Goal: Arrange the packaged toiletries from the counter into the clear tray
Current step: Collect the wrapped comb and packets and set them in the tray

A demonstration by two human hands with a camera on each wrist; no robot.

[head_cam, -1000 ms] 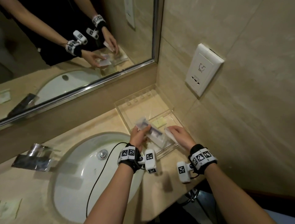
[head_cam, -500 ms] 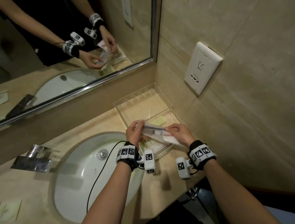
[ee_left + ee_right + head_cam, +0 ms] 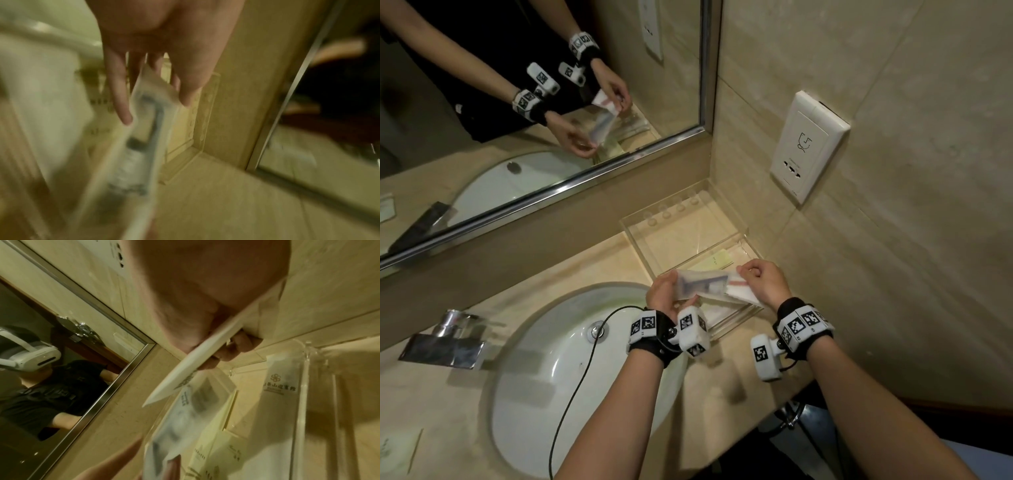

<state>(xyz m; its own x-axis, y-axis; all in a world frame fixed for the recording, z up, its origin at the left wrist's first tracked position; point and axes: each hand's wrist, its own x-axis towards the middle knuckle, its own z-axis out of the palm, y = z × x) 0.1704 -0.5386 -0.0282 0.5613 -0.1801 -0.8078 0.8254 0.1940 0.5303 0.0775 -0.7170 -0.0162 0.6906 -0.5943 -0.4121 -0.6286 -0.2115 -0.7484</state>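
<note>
In the head view my left hand [image 3: 671,291] grips one end of a translucent packet [image 3: 700,286] with a dark grey item inside. My right hand [image 3: 751,274] pinches a flat white packet with a red stripe [image 3: 739,291]. The two packets overlap just above the near end of the clear tray [image 3: 640,236]. A yellow-green packet [image 3: 720,258] lies in the tray behind them. The left wrist view shows my fingers [image 3: 123,104] on the blurred translucent packet [image 3: 144,129]. The right wrist view shows the white packet [image 3: 205,356] edge-on and a logo sachet [image 3: 281,382] in the tray.
A white sink [image 3: 544,394] with a black cable [image 3: 582,373] across it lies left of the tray. A chrome faucet [image 3: 445,342] is at far left. The mirror [image 3: 551,102] runs behind, a wall socket [image 3: 808,144] sits at right. A pale packet [image 3: 397,448] lies at bottom left.
Both hands have lifted their packets up out of the near end of the tray and brought them together, overlapping in the air.
</note>
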